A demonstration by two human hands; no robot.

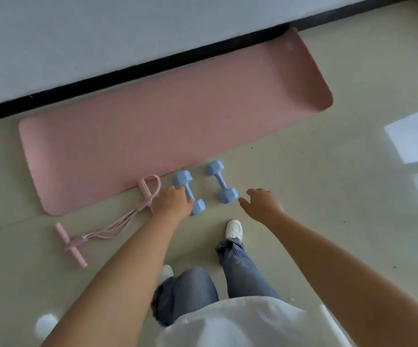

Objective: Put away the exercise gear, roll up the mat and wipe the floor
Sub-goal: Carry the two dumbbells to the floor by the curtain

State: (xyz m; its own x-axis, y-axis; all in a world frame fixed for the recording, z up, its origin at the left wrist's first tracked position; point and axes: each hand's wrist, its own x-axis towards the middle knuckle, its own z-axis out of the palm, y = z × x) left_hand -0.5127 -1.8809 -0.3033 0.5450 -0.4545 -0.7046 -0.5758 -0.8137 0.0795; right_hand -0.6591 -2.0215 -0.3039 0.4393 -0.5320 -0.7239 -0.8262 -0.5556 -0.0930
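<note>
A pink mat (167, 126) lies flat on the floor along the wall, its right end curling up. Two light blue dumbbells rest on the floor at its near edge. My left hand (171, 202) is wrapped over the handle of the left dumbbell (183, 180), which still touches the floor. The right dumbbell (221, 181) lies free, and my right hand (261, 202) hovers just right of its near end with fingers spread, holding nothing. A pink pedal pull rope (107, 225) stretches across the floor to the left, its loop end on the mat's edge.
A pale wall with a black skirting board (132, 72) runs behind the mat. The glossy tiled floor (340, 196) extends to the right with window glare. My legs in jeans and white shoes (234, 229) stand just behind the dumbbells.
</note>
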